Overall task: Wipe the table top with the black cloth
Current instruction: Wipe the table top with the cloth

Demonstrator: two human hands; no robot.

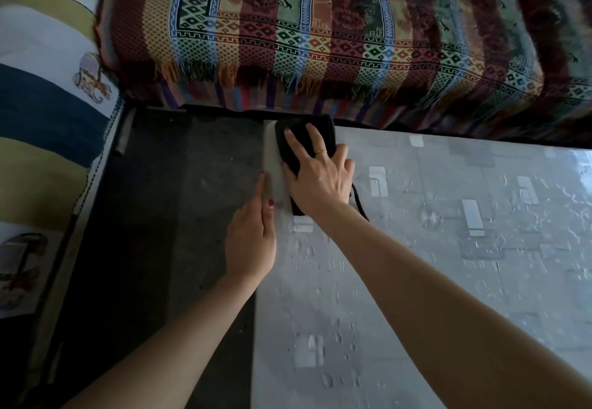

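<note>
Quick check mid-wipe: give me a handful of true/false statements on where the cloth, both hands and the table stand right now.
1. The right hand presses flat on the black cloth. True.
2. The cloth lies at the near edge of the table top. False: it is at the far left corner, next to the patterned blanket.
3. The left hand rests at the table's left edge, off the cloth. True.
4. The left hand holds a second cloth. False: it holds nothing.
5. The right hand wears a ring. True.
</note>
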